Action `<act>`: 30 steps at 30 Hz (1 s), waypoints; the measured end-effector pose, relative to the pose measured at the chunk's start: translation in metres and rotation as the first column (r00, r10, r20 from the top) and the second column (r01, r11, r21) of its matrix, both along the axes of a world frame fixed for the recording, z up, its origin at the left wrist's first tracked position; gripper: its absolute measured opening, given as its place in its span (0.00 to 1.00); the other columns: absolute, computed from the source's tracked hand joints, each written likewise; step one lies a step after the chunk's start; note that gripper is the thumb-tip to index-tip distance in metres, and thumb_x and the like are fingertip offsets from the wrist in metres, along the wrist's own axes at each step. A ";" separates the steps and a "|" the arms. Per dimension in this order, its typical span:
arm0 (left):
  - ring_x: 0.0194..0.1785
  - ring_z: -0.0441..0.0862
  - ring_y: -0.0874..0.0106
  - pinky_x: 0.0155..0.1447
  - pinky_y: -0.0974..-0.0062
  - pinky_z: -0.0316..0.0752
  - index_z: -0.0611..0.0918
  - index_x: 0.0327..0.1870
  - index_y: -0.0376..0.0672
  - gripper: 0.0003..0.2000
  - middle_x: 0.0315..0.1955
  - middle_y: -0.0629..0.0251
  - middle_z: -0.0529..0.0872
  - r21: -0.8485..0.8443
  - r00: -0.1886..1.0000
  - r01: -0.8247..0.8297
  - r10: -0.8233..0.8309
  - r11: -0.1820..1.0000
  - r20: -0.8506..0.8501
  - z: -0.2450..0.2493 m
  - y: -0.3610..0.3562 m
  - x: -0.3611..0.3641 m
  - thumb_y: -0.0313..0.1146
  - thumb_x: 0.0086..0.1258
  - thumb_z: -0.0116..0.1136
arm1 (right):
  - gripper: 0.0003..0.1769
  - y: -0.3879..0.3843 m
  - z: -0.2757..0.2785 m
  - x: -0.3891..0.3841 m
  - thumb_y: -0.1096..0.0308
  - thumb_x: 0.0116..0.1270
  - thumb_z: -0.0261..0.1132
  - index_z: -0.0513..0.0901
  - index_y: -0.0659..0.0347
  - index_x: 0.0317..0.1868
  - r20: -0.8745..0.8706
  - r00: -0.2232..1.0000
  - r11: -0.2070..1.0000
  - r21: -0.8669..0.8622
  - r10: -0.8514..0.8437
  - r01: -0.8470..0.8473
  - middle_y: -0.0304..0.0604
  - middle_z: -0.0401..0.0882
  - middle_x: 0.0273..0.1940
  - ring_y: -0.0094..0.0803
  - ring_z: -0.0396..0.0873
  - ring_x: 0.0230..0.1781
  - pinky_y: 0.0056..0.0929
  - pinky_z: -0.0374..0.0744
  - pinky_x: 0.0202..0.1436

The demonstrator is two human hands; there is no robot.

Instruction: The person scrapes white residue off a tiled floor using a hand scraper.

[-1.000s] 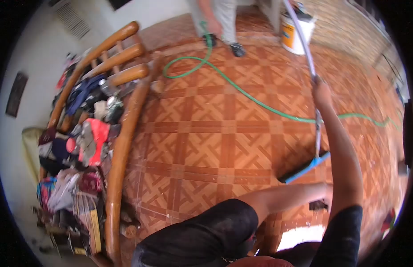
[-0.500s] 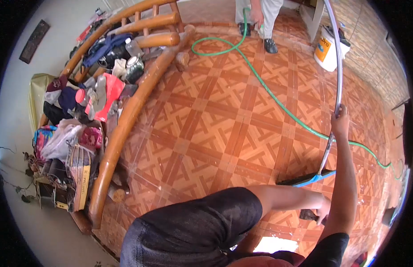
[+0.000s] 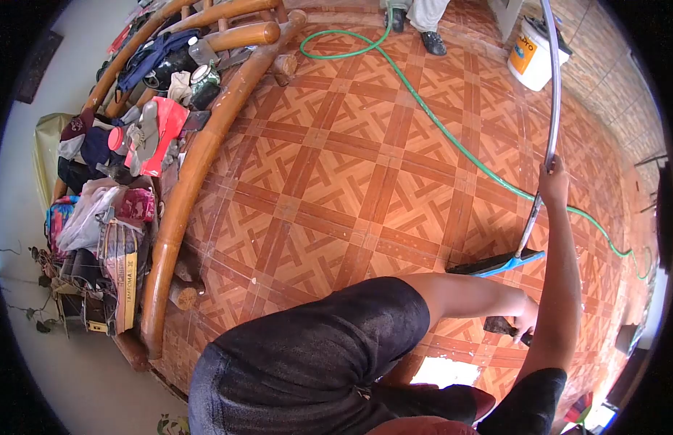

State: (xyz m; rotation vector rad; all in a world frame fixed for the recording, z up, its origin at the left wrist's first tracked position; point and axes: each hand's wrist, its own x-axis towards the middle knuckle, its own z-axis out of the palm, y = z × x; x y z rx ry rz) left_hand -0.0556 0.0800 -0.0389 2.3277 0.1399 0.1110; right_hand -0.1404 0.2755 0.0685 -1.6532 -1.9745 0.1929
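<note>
My right hand (image 3: 554,181) is closed round the metal pole (image 3: 552,87) of a broom or squeegee. Its dark and blue head (image 3: 499,264) rests on the tiled floor. Below it, the fingers of my left hand (image 3: 525,320) are bent round a small dark object (image 3: 499,325) low over the floor; its details are too small to make out. A green hose (image 3: 452,140) curves across the floor and passes behind my right forearm.
A person (image 3: 427,16) in light trousers and dark shoes stands at the top. Near the right wall is a white bucket (image 3: 539,69). On the left, a wooden bench frame (image 3: 183,203) holds bags (image 3: 90,214), clothes, a jar (image 3: 204,85) and other items.
The view has shifted, so the floor, hose, bucket and bench appear higher. Less of the other person shows. Both my hands keep their places relative to the pole and the dark object.
</note>
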 end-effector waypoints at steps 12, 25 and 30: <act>0.47 0.80 0.67 0.49 0.62 0.71 0.84 0.49 0.50 0.25 0.41 0.69 0.87 0.034 0.999 -0.028 0.027 0.999 0.024 -0.003 0.000 0.002 0.51 0.51 0.72 | 0.20 -0.009 -0.001 0.007 0.61 0.65 0.59 0.72 0.58 0.56 0.025 0.999 1.000 0.007 -0.020 0.020 0.59 0.80 0.44 0.56 0.79 0.47 0.48 0.75 0.48; 0.49 0.81 0.68 0.50 0.64 0.73 0.85 0.48 0.50 0.24 0.45 0.68 0.87 0.017 0.990 0.050 -0.047 0.999 -0.131 0.031 -0.005 -0.031 0.45 0.48 0.74 | 0.21 -0.015 0.006 0.019 0.54 0.65 0.60 0.74 0.60 0.51 0.121 0.992 0.997 -0.057 -0.038 0.045 0.59 0.78 0.44 0.56 0.76 0.49 0.50 0.73 0.49; 0.41 0.83 0.67 0.44 0.64 0.75 0.86 0.45 0.50 0.23 0.38 0.68 0.88 -0.083 0.998 -0.043 0.048 0.996 0.049 0.021 -0.005 -0.031 0.46 0.45 0.74 | 0.32 -0.061 0.001 0.067 0.46 0.63 0.63 0.68 0.55 0.61 0.006 0.980 0.972 0.129 -0.201 0.199 0.53 0.76 0.51 0.49 0.75 0.53 0.45 0.73 0.54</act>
